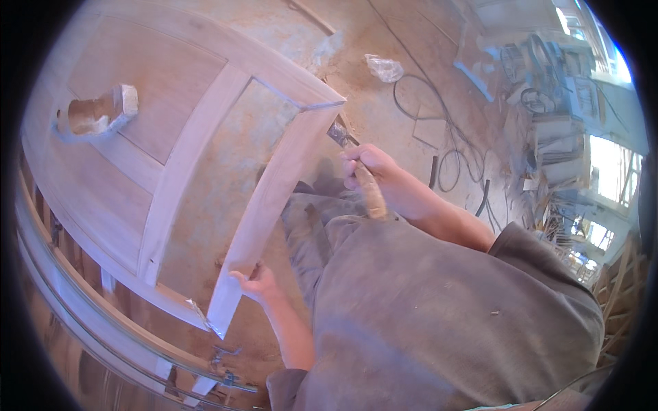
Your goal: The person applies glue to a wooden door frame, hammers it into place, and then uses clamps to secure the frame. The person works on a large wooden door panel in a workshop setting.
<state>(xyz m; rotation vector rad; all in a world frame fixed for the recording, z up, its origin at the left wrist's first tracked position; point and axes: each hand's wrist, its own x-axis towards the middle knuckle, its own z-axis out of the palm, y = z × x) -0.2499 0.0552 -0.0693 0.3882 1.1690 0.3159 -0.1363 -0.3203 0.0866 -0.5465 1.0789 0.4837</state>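
A pale wooden panel door (pixel 195 144) lies at the left, with an open section near me. Its near end rail (pixel 274 178) runs at a slant, and small gaps show where it meets the long side pieces. Low on this rail, my left hand (pixel 258 284) grips its edge, thumb on top and the other fingers partly hidden. My right hand (pixel 370 166) is closed round the wooden handle of a hammer (pixel 372 195). The grey metal head sits close beside the rail's far end; I cannot tell whether they touch.
A whitish cut container (pixel 103 113) with brown insides lies on the door. Metal clamp bars (pixel 89 301) run along the lower left. On the dusty floor are a crumpled clear plastic bag (pixel 384 68) and looping dark cable (pixel 449 116). Stacked wood and clutter (pixel 558 151) fill the right side.
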